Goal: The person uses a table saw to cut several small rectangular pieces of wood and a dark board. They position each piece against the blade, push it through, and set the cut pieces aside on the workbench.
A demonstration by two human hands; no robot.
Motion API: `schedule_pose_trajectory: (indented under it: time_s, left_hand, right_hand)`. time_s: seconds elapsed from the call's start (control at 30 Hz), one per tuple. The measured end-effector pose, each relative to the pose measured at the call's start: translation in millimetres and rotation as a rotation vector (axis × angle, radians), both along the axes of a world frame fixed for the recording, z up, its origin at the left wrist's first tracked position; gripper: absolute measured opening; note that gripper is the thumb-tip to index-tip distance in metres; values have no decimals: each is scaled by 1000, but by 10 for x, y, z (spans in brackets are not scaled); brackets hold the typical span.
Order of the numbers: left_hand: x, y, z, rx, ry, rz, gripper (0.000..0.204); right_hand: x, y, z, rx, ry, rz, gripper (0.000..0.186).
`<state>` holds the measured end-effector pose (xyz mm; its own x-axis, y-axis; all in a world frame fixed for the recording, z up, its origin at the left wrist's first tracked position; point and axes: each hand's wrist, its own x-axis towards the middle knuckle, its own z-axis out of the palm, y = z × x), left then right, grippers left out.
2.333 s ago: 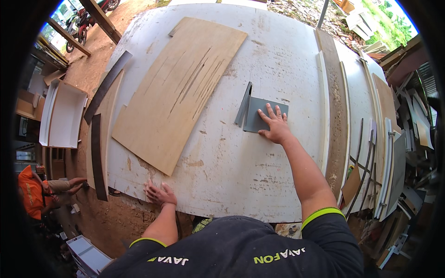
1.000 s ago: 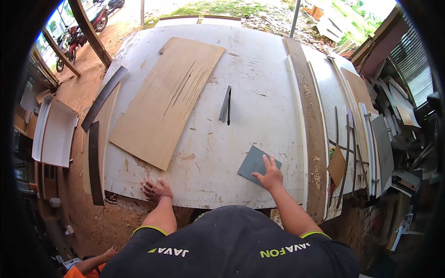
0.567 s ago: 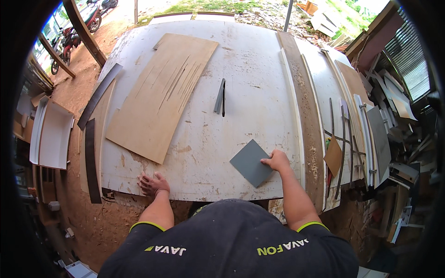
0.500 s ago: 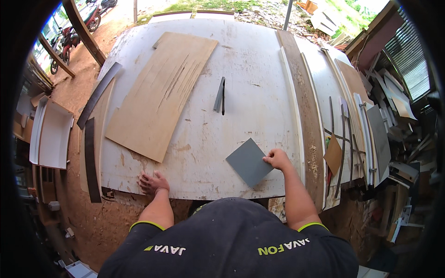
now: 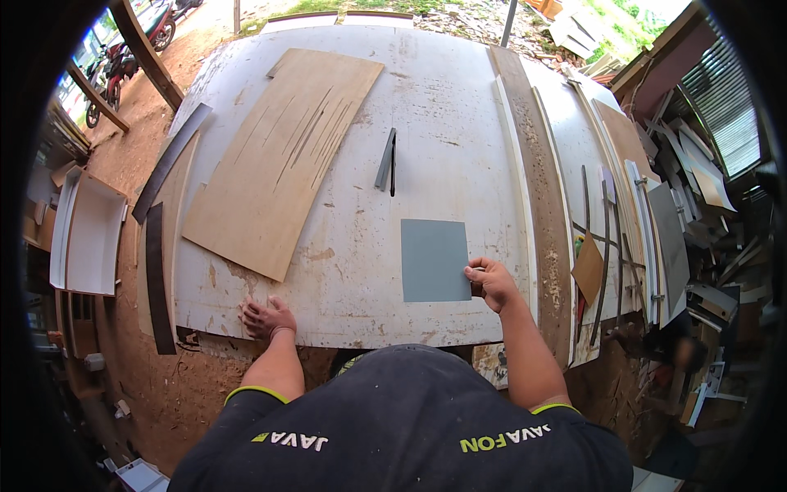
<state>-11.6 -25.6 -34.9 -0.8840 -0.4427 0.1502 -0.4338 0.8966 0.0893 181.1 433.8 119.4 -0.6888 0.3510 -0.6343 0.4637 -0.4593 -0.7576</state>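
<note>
- A square grey panel (image 5: 435,260) is seen lying flat on the white surface (image 5: 459,107), near its front edge and right of centre.
- The panel's right edge is pinched by the right hand (image 5: 489,283), fingers curled over it at the lower right corner.
- The left hand (image 5: 266,317) is pressed palm-down and spread on the surface's near edge, well left of the panel; nothing is held in it.
- Just beyond the panel, a narrow grey strip (image 5: 385,160) is seen standing on edge beside a dark slot (image 5: 393,164) in the surface.
- A large brown plywood sheet (image 5: 283,156) is laid at a slant across the far left of the surface.
- Dark curved strips (image 5: 156,275) are seen along the left edge.
- A long brown board (image 5: 537,172) is run from far to near along the right side, with a small brown offcut (image 5: 588,269) among thin strips further right.
- A white open box (image 5: 86,234) is seen on the ground at the left.
</note>
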Motion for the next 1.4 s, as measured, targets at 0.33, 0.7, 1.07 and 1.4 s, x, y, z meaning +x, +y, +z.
schedule_pose_trajectory:
  time_s: [0.33,0.7,1.07,1.4]
  left_hand:
    - [-48,-80,-198,-72,93,-3,65]
    - [-123,-204,-339,-230,51,-39,66]
    - [-108,-248,-391,-217,37,-28,65]
    - [-104,-202,-322,-213,-73,-2,66]
  right_hand:
    - [189,211,50,103,-14,-230,9]
    - [1062,1493,-201,682,-328,-722,16]
    - [1601,2505,-846,-255,16,-1559,39]
    - [1394,2485,-656,-161,233,-1424,19]
